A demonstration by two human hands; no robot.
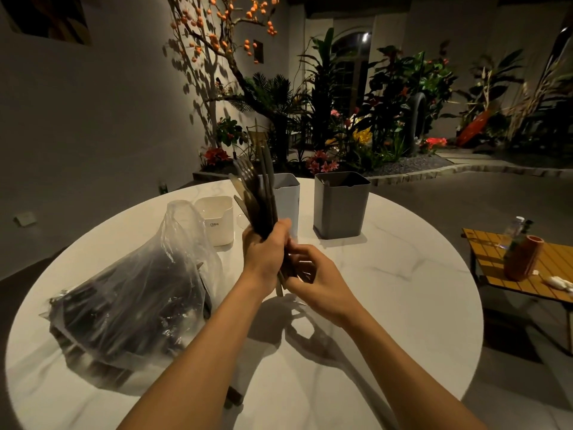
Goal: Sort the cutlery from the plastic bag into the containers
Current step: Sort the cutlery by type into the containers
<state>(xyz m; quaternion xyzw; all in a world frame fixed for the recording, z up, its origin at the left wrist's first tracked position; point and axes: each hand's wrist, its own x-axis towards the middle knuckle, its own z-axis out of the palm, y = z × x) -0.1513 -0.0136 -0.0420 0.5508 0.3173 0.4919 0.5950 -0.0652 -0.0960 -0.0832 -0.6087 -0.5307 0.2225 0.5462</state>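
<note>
- Centre of frame: we see the left hand (265, 249) closed round a bundle of cutlery (257, 193), forks and blades fanned upward.
- Just below it, the right hand (313, 277) curls its fingers round the handle ends.
- Lower left: the bag (130, 290) lies slumped on the table (387, 290), with more dark pieces inside.
- Behind the hands, left to right: white container (218, 221), pale container (288, 200), dark container (341, 206), all upright.
- The bundle is held in front of the pale one.
</note>
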